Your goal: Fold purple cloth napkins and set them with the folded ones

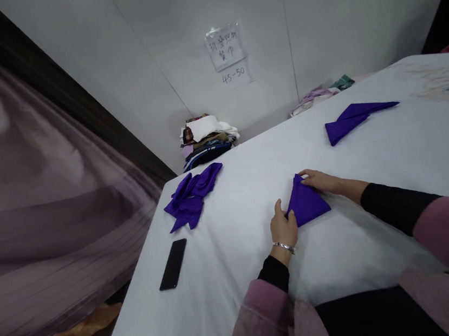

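Observation:
A purple cloth napkin (307, 204), folded to a triangle-like shape, lies on the white-covered table in front of me. My left hand (284, 229), with a silver bracelet at the wrist, is at its left edge; the thumb and fingers close on that edge, one finger sticking up. At the top corner, my right hand (319, 181) pinches the fabric between thumb and fingers. Further off to the right lies another folded purple napkin (349, 120), long and pointed. Crumpled purple cloths (191, 196) form a loose heap at the table's left side.
A black phone (173, 264) rests near the left edge of the white tablecloth (238, 275). Behind the table stand a stack of folded fabrics (207, 140) and another fabric pile (316, 97). Handwritten paper signs (226, 48) hang on the wall. A pinkish curtain (50, 211) hangs at left.

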`<action>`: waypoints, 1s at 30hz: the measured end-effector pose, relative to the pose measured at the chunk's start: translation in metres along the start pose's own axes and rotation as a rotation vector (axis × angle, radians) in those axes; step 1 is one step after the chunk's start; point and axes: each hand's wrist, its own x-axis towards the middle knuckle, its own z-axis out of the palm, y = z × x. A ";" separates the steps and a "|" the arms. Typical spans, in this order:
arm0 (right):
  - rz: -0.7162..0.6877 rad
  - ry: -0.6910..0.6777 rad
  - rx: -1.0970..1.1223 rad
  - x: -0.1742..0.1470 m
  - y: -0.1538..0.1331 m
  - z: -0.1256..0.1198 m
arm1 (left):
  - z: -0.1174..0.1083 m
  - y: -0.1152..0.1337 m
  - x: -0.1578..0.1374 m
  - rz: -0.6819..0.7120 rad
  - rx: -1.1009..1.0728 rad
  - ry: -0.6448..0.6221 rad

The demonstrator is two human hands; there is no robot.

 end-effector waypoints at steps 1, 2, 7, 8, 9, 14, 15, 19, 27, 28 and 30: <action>0.020 0.014 0.004 0.000 -0.001 0.000 | 0.001 0.000 0.000 -0.003 0.007 0.001; 0.041 0.029 0.009 0.000 -0.003 0.001 | 0.001 -0.001 0.000 -0.005 0.010 0.000; 0.110 0.017 0.036 0.001 -0.011 0.000 | 0.002 -0.002 0.000 -0.009 0.013 0.002; 0.118 0.017 0.043 0.002 -0.011 -0.001 | 0.002 -0.002 0.000 -0.009 0.015 0.001; 0.124 0.020 0.051 0.003 -0.012 -0.002 | 0.002 -0.002 0.000 -0.010 0.017 0.001; 0.145 0.045 0.101 0.004 -0.019 -0.004 | 0.002 -0.001 0.000 -0.011 0.021 -0.008; 0.147 0.049 0.110 0.004 -0.022 -0.004 | 0.002 -0.001 0.000 -0.013 0.024 -0.010; 0.156 0.054 0.137 0.004 -0.029 -0.004 | 0.002 0.000 0.000 -0.023 0.034 -0.024; 0.229 0.115 0.110 0.022 -0.015 -0.005 | -0.001 0.005 -0.003 -0.025 -0.018 -0.014; 0.231 0.123 0.103 0.022 -0.014 -0.004 | -0.001 0.006 -0.003 -0.024 -0.026 -0.012; 0.227 0.140 0.083 0.022 -0.012 -0.003 | -0.002 0.007 -0.003 -0.020 -0.038 -0.014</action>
